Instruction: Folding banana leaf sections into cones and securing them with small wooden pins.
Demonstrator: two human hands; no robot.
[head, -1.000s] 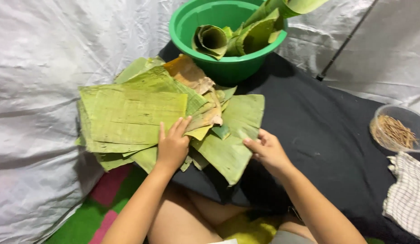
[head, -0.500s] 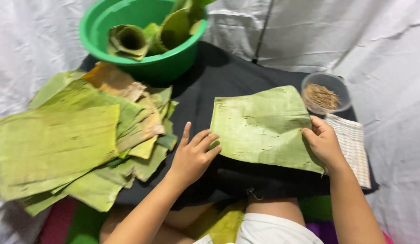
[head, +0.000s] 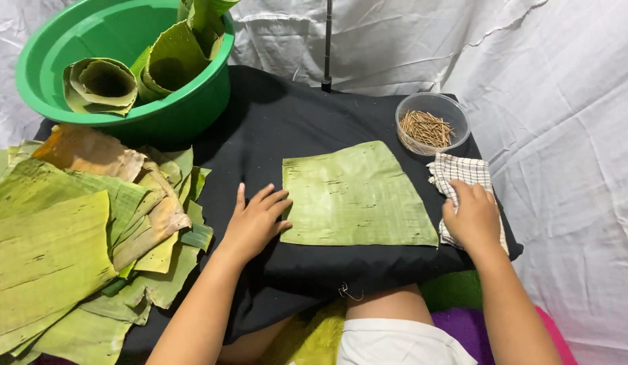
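Flat leaf sheet pinned on the black cloth, my hands at either edge

My left hand (head: 254, 222) lies open, fingers spread, just touching the squarish banana leaf piece (head: 354, 196), matte and ribbed, lying flat mid-table; my right hand (head: 473, 217) curls down on the checked cloth (head: 463, 174), gripping it, I judge, for wiping. The clear bowl of thin sticks (head: 430, 125) sits behind it, the green basin (head: 135, 101) of rolled leaves and the loose leaf pile (head: 70, 236) to the left

A green basin (head: 192, 111) with rolled leaves (head: 101, 84) sits upper left. A leaf pile (head: 64, 236) fills the left edge. A bowl of sticks (head: 430, 125) stands upper right.
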